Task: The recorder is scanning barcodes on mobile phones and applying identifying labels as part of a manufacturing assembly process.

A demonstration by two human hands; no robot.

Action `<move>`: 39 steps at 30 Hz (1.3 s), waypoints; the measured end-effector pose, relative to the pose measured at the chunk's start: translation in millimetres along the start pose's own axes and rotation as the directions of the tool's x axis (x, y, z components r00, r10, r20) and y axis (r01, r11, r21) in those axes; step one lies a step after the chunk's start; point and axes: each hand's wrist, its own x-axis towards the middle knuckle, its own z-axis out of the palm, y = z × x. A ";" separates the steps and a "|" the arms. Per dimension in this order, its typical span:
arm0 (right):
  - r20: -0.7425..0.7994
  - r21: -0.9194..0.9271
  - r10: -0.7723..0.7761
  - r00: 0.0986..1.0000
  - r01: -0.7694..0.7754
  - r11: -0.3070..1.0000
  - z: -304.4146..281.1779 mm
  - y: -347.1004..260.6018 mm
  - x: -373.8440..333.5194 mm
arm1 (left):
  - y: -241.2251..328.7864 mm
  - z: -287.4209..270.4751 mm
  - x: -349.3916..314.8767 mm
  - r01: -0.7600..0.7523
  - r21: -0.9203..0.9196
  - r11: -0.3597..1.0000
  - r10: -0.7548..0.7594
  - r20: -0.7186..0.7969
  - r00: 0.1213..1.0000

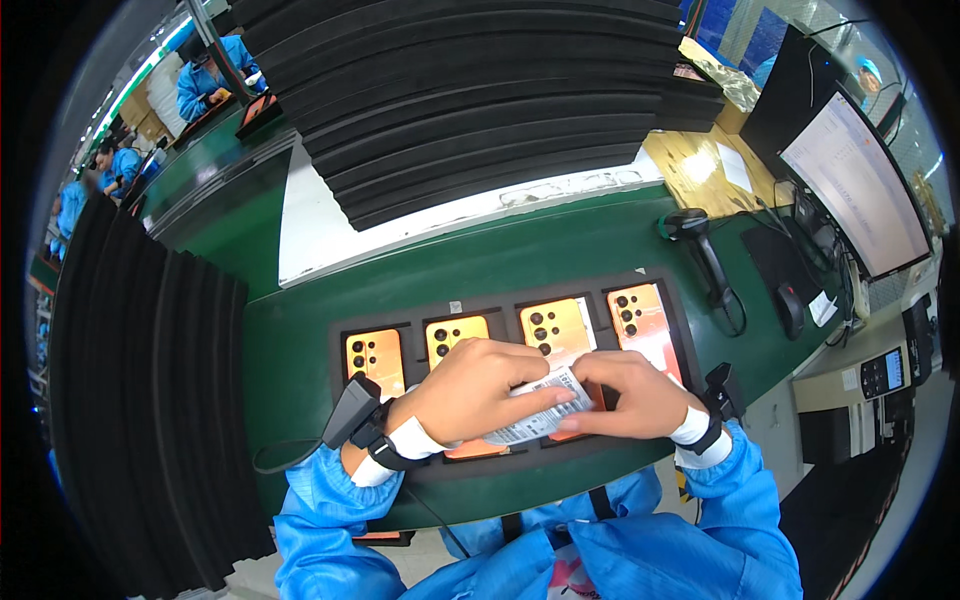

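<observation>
My left hand (478, 392) and my right hand (637, 395) meet over a dark foam tray (336, 343). Between them is a white printed label sheet (540, 412), tilted and covered in small print. The left thumb lies across its face, and the left fingers are curled behind it. The right thumb and fingers pinch it near its upper right end. Several orange phones lie camera side up in the tray's slots: a leftmost phone (375, 362), a second phone (455, 333), a third phone (555, 330) and a rightmost phone (641, 325). My hands partly cover the middle two.
Stacked black foam trays rise at the far side (470, 110) and at the left (150, 400) of the green table (560, 240). A barcode scanner (700, 250), a mouse (790, 311), a monitor (860, 185) and a label printer (870, 380) stand at the right. Co-workers in blue sit at the far left.
</observation>
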 end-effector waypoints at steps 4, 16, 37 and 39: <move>-0.115 -0.082 0.149 0.982 -0.159 0.984 3.5 7.9 -2.7 | -6.5 -10.5 -13.6 0.145 -0.056 0.988 -0.148 -0.038 0.988; -0.024 -0.241 -0.051 0.998 0.044 0.969 2.4 -27.2 40.2 | -7.6 -5.6 -33.9 0.126 0.073 0.989 -0.124 -0.026 0.992; -0.054 -0.063 0.232 0.971 -0.235 0.970 -11.5 4.6 24.8 | 0.9 3.4 -42.6 0.031 0.256 0.966 0.031 -0.234 0.972; -0.232 -0.156 0.274 0.933 -0.314 0.937 -21.2 27.6 13.4 | -2.1 -7.9 -49.4 -0.023 0.184 0.983 0.059 -0.195 0.979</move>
